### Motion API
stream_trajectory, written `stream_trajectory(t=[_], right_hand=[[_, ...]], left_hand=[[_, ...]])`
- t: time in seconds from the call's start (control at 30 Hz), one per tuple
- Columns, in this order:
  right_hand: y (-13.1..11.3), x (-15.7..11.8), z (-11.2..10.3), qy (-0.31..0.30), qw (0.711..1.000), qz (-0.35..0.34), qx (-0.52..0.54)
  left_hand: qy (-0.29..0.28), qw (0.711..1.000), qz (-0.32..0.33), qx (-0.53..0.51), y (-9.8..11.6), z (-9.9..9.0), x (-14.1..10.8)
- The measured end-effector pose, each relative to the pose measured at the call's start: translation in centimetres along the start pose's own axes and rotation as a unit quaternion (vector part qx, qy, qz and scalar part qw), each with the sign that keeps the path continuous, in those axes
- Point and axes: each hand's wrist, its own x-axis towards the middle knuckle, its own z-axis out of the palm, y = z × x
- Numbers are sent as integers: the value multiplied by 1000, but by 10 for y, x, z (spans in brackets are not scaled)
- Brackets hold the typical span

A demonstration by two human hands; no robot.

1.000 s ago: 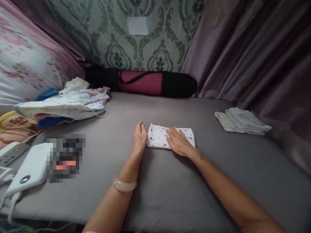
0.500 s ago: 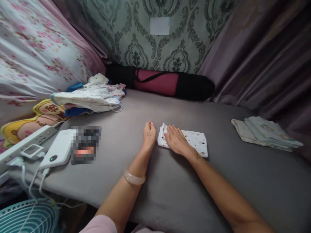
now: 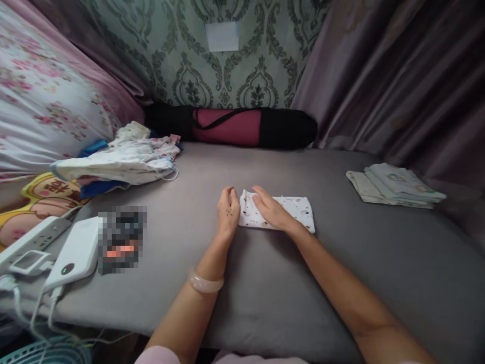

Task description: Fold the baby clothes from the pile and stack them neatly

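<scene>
A folded white cloth with small brown and dark prints lies flat on the grey sheet in front of me. My left hand stands on its side against the cloth's left edge, palm facing it, fingers together and slightly bent. It does not grip the cloth. Across the top of the cloth rests my right hand, fingers stretched out and tilted onto its little-finger side. A pale bangle circles my left wrist.
Folded cloths are stacked at the right. A loose clothes heap lies left, near a yellow cushion. A power bank, a power strip and a blurred-out item sit front left. A long black-and-red bag lies by the wall.
My left hand has come up against the cloth's left edge. My right hand has turned from palm-down onto its side. The view has shifted a little to the right.
</scene>
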Motion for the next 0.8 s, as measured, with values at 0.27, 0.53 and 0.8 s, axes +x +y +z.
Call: stream_trajectory(t=[0.27,0.53,0.8], right_hand=[[76,-45,-96,183,921,303,161],[81,-61,-98,82,854,461,227],[82,-58,-85,27,899,405,164]], left_hand=[[-69,984,147,66,1,12,-18],[-121,960,233,93,0,19,-25],[-232,909,285,198,6,35,-27]])
